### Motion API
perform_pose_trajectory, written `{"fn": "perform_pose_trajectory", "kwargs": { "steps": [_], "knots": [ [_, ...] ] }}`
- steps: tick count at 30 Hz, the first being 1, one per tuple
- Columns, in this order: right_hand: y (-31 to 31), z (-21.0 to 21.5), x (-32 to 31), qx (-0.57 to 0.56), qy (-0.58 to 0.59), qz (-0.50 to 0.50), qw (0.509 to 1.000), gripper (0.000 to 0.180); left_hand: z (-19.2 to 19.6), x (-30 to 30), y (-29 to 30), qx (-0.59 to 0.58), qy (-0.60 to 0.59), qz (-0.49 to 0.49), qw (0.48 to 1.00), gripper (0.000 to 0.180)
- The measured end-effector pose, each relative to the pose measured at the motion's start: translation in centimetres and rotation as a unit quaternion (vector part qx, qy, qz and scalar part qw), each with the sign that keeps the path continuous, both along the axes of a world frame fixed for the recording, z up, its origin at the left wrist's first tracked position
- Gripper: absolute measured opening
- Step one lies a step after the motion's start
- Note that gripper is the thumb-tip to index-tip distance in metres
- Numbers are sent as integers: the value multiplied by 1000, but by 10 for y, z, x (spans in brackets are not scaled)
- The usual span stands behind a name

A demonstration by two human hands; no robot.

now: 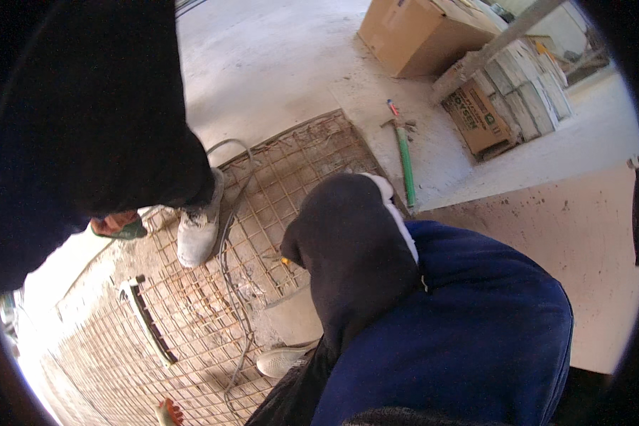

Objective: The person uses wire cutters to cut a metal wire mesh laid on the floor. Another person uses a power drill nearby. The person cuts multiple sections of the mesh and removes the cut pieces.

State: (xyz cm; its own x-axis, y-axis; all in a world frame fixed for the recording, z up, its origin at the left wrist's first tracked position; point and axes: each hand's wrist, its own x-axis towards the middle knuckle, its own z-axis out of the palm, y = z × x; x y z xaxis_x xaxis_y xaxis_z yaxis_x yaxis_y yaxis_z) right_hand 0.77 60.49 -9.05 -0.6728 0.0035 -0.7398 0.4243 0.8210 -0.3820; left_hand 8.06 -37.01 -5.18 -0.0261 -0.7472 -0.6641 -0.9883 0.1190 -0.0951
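Right arm in blue sleeve, right hand in dark glove (348, 234) over rusty steel wire mesh (213, 312) on the concrete floor, fingers' grip cannot be told, green-handled hammer (403, 153) beyond the mesh's far edge, left hand unseen.

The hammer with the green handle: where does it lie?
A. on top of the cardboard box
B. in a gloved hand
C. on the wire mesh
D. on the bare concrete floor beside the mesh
D: the hammer lies flat on the concrete floor, just off the wire mesh.
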Motion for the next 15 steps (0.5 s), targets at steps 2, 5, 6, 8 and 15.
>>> {"fn": "perform_pose_trajectory", "kwargs": {
  "steps": [2,5,6,8,15],
  "knots": [
    [-11,-10,-11,-27,18,2,999,43,2,4,1,91,166,-10,982,47],
    [-37,-25,-34,-69,40,9,997,42,2,-1,-3,76,123,0,990,49],
    [-49,-30,-42,-91,48,17,995,42,2,-3,-7,76,115,1,990,50],
    [-70,-39,-57,-118,55,27,991,42,2,-7,-15,75,106,1,992,51],
    [-135,-62,-85,-224,89,47,969,41,2,-1,-24,195,170,9,966,56]
  ]
}}
